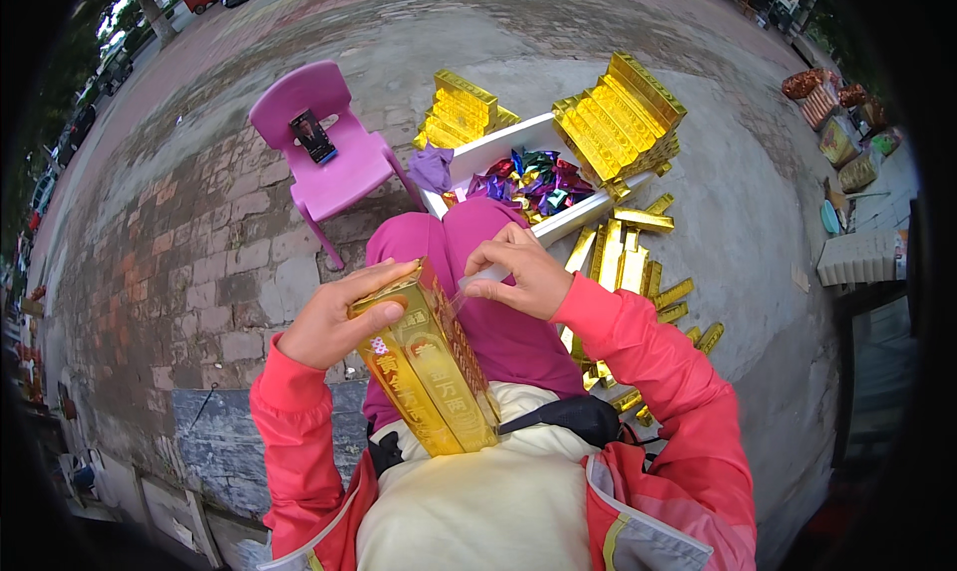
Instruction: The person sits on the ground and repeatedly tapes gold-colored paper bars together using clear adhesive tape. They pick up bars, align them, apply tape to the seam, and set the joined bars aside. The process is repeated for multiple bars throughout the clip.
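A long gold box in clear plastic wrap leans on my lap, its lower end against my shirt. My left hand is closed round its upper end, thumb on the near face and fingers over the top. On the box's right side, my right hand pinches a small piece of clear film between thumb and fingers. The film reaches toward the box's upper edge; whether it is tape or part of the wrap I cannot tell.
Beyond my knees, a white tray holds colourful foil pieces. Gold boxes are stacked at its right end and behind it. Loose gold bars lie at right. A pink chair with a phone stands left.
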The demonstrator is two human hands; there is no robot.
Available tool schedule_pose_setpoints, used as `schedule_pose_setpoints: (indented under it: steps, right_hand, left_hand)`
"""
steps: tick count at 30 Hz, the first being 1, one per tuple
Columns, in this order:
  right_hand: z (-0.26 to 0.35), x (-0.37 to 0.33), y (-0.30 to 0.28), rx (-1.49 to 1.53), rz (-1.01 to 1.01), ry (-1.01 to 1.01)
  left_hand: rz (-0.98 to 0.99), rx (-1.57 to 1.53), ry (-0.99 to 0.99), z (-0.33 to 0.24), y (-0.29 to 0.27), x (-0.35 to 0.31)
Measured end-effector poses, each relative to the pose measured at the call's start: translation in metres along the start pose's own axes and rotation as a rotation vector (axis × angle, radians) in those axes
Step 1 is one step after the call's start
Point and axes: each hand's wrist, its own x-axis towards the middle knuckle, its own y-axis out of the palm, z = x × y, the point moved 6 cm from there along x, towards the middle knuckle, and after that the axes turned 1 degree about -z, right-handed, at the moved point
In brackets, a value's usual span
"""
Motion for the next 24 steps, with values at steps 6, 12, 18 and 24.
schedule_pose_setpoints:
  steps: [6,12,18,24]
  right_hand:
    - [-0.006,0.012,0.021,0.077,0.061,0.015]
    - [-0.011,0.02,0.028,0.078,0.16,0.058]
    - [0.011,0.016,0.02,-0.151,-0.059,-0.061]
    - [0.014,0.001,0.032,-0.064,-0.141,-0.077]
  left_hand:
    - [0.006,0.046,-0.017,-0.008,-0.001,-0.003]
    - [0.007,0.096,-0.005,-0.009,0.0,-0.002]
    - [-0.006,0.073,-0.005,-0.007,0.001,-0.003]
    - [-0.018,0.032,0.002,-0.003,0.002,-0.003]
